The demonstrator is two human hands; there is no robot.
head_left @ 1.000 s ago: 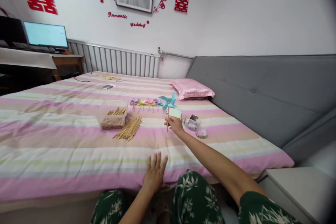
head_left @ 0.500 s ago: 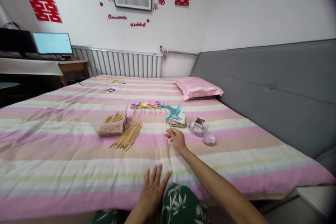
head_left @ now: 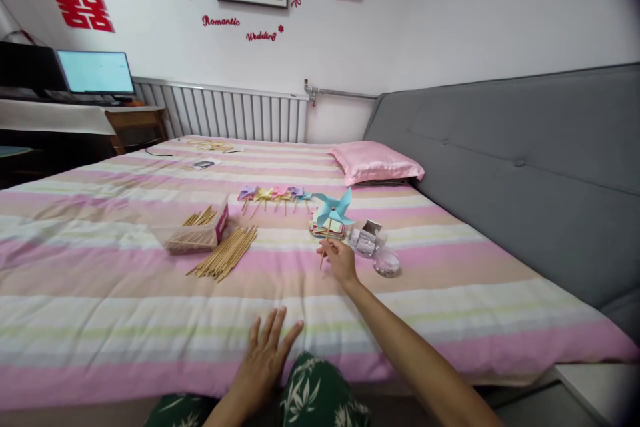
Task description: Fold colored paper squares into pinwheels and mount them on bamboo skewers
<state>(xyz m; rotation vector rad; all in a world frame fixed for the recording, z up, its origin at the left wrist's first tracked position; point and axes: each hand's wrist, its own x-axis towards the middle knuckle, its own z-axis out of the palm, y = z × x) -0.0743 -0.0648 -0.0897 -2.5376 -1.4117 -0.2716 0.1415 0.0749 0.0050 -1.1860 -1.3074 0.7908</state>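
My right hand [head_left: 340, 259] reaches out over the striped bed [head_left: 100, 293] and pinches the wooden stick of a blue paper pinwheel [head_left: 333, 208], holding it upright. Just behind the pinwheel lies a small stack of coloured paper squares [head_left: 324, 228]. My left hand [head_left: 265, 360] rests flat, fingers spread, on the bed's near edge and holds nothing. A row of small finished pinwheels [head_left: 273, 195] lies farther back. A loose pile of wooden sticks [head_left: 225, 253] lies left of my right hand, beside a clear box of sticks [head_left: 195, 230].
Clear plastic containers [head_left: 373, 247] sit right of my right hand. A pink pillow [head_left: 377, 163] lies by the grey padded headboard [head_left: 500, 167]. A radiator [head_left: 225, 113] runs along the wall, and a desk with a lit monitor [head_left: 95, 72] stands at far left.
My right hand kept its grip on the blue pinwheel and drew it slightly nearer, over the paper stack. My left hand slid a little left along the bed edge. The view shifted.
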